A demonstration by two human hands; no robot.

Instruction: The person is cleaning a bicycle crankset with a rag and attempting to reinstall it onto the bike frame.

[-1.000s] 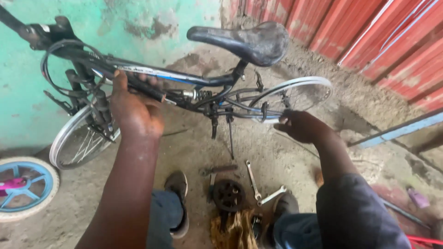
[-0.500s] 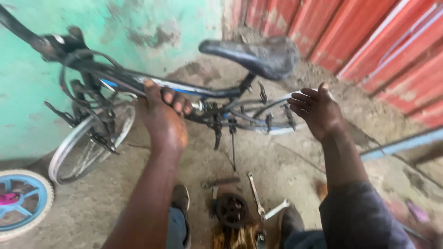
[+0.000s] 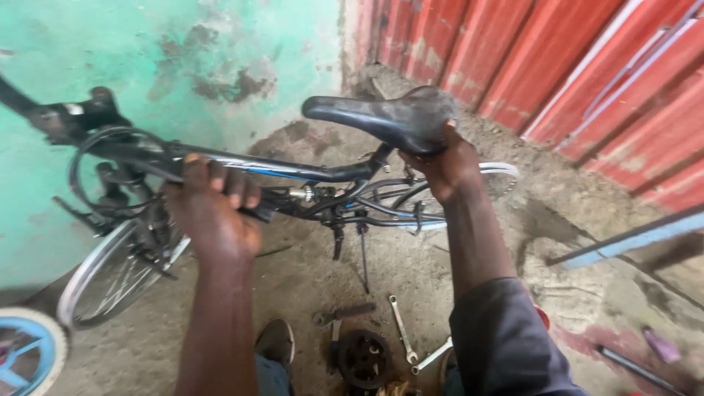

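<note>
L hand point(image 3: 213, 220) wrapped round the top tube point(image 3: 279, 170) of the black bicycle point(image 3: 323, 194), fingers point(image 3: 220, 176) shut over it; R hand point(image 3: 447, 165) clamped under the rear of the saddle point(image 3: 389, 117); looks like lifting or shifting the bike, so both grips must hold firm; below the saddle on the dirt floor point(image 3: 587, 293): spanner point(image 3: 402, 330), sprocket point(image 3: 363, 358); blue wheel point(image 3: 22, 352) at far left.

Views: one, head-worn camera.
Position: above both forearms, at the person's eye height.
Facing: forward and steeply down, toward the black steel-framed bicycle point(image 3: 293, 176) and the dirt floor point(image 3: 411, 286).
Distance: close; arms fill the lower frame.
Background: green plaster wall point(image 3: 183, 59) left, red corrugated metal sheeting point(image 3: 587, 66) right.
Shared area: none, single view.
</note>
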